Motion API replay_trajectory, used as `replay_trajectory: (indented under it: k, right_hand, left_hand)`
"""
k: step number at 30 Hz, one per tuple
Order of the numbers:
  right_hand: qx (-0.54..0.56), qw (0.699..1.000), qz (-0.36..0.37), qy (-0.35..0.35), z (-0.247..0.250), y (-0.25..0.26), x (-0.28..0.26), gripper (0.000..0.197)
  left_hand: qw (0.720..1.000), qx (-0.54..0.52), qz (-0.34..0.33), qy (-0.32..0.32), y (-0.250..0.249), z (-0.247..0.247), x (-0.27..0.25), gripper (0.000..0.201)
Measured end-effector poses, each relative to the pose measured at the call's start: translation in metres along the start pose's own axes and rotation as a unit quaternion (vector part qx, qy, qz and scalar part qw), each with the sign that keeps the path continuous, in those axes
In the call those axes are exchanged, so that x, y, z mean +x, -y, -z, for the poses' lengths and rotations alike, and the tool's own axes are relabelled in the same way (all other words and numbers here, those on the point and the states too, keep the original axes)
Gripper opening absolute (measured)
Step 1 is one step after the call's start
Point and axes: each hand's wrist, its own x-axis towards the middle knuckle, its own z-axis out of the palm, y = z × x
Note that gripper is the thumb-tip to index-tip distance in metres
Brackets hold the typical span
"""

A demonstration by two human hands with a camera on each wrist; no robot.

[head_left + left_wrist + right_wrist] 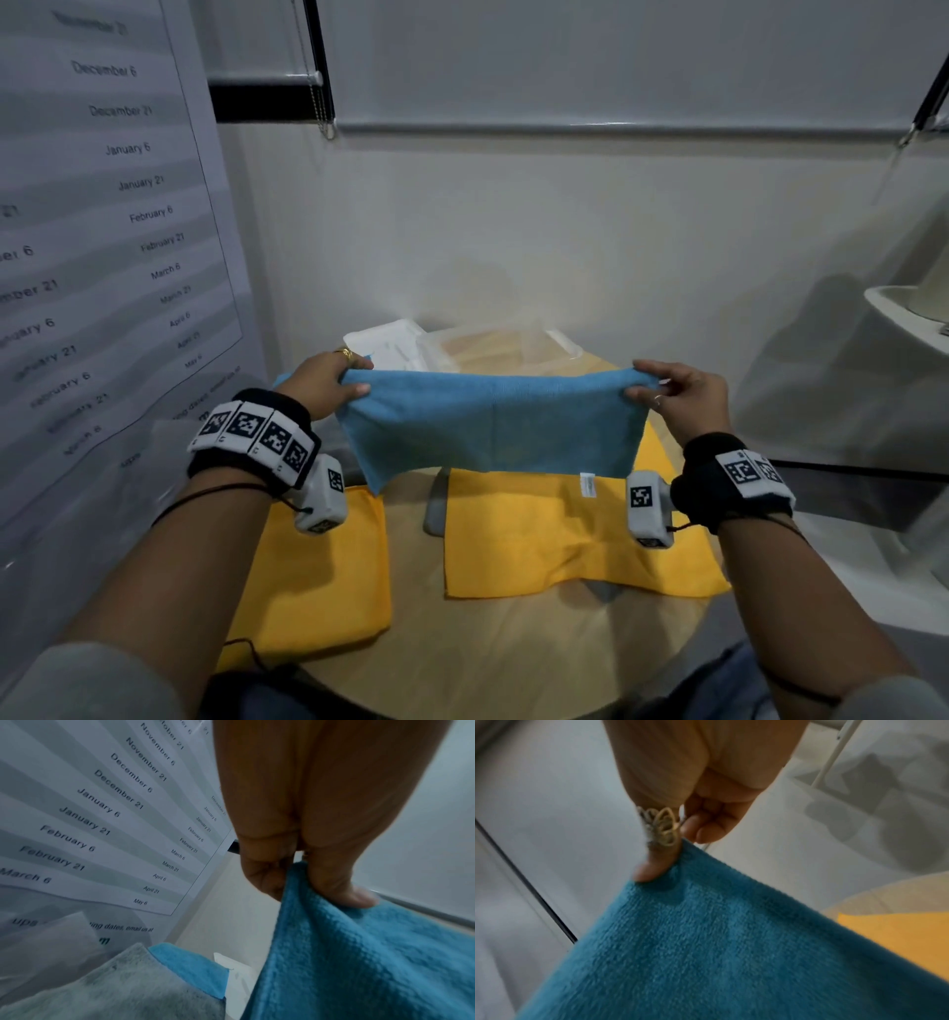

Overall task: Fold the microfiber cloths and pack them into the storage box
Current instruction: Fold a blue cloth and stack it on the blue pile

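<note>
A blue microfiber cloth (493, 426) hangs stretched in the air above the round table, doubled over. My left hand (336, 383) pinches its top left corner, thumb on the near side (359, 898). My right hand (667, 388) pinches the top right corner (654, 870). Behind the cloth stands a clear plastic storage box (560, 342) with its white lid (390, 342) lying to its left. Two yellow cloths lie flat on the table, one at the left (318, 565) and one at the right (565, 534). A grey cloth (115, 990) and another blue cloth (190, 967) lie below the left hand.
The round wooden table (503, 652) has a curved near edge. A wall with a printed date sheet (102, 231) rises close on the left. A white shelf (909, 313) juts in at the right. A grey cloth peeks out between the yellow ones (436, 509).
</note>
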Motion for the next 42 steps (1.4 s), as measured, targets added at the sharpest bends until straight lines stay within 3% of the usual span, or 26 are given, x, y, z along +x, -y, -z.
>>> replay_trajectory:
  k: [4, 7, 10, 16, 21, 23, 25, 26, 29, 32, 34, 37, 40, 42]
  right_hand:
    - [0.044, 0.999, 0.008, 0.002, 0.002, -0.001, 0.000, 0.026]
    - [0.007, 1.000, 0.016, 0.019, 0.004, -0.006, -0.001, 0.028]
    - [-0.026, 0.999, 0.032, 0.026, 0.006, -0.006, -0.004, 0.033]
    - [-0.064, 0.997, 0.043, 0.000, 0.009, 0.003, -0.001, 0.040]
    - [-0.058, 0.997, 0.045, -0.017, 0.014, 0.009, 0.001, 0.018]
    - [-0.045, 0.997, 0.061, -0.027, 0.019, 0.009, -0.001, 0.029]
    - [-0.031, 0.996, 0.075, -0.035, 0.026, 0.012, -0.006, 0.038]
    - [-0.006, 0.997, 0.076, -0.032, 0.029, 0.016, -0.009, 0.039]
    - [0.055, 0.996, 0.071, -0.024, 0.037, 0.021, -0.018, 0.034]
    - [0.069, 0.996, 0.038, -0.041, 0.045, 0.017, -0.025, 0.022]
    - [0.049, 0.997, 0.002, -0.061, 0.050, 0.004, -0.024, 0.017]
    - [-0.024, 0.996, -0.056, -0.059, 0.051, -0.029, -0.015, 0.005]
    - [-0.143, 0.982, -0.119, -0.017, 0.040, -0.069, 0.001, 0.013]
    - [-0.221, 0.958, -0.180, 0.030, 0.029, -0.094, 0.010, 0.028]
  left_hand:
    - [0.997, -0.043, 0.025, -0.059, 0.010, 0.004, -0.003, 0.036]
    - [0.993, -0.068, 0.010, -0.094, 0.009, 0.006, -0.007, 0.018]
    - [0.993, -0.078, -0.007, -0.090, 0.006, 0.007, -0.009, 0.019]
    - [0.991, -0.048, -0.011, -0.121, 0.002, 0.010, -0.014, 0.023]
    - [0.990, 0.025, -0.028, -0.133, -0.001, 0.010, -0.016, 0.021]
    - [0.989, 0.050, -0.033, -0.136, -0.001, 0.012, -0.018, 0.026]
    - [0.988, -0.013, -0.044, -0.147, -0.002, 0.013, -0.023, 0.027]
    - [0.985, -0.095, -0.040, -0.139, -0.004, 0.013, -0.028, 0.027]
    - [0.923, -0.376, -0.014, -0.080, -0.014, 0.004, -0.045, 0.028]
    - [0.887, -0.454, 0.008, -0.080, -0.018, -0.019, -0.049, 0.021]
    - [0.887, -0.451, 0.047, -0.087, -0.014, -0.038, -0.042, 0.011]
    - [0.913, -0.393, 0.105, -0.031, -0.005, -0.077, -0.023, 0.005]
    - [0.959, -0.236, 0.152, 0.020, 0.005, -0.123, 0.007, 0.024]
    - [0.960, -0.180, 0.204, 0.063, 0.009, -0.149, 0.028, 0.045]
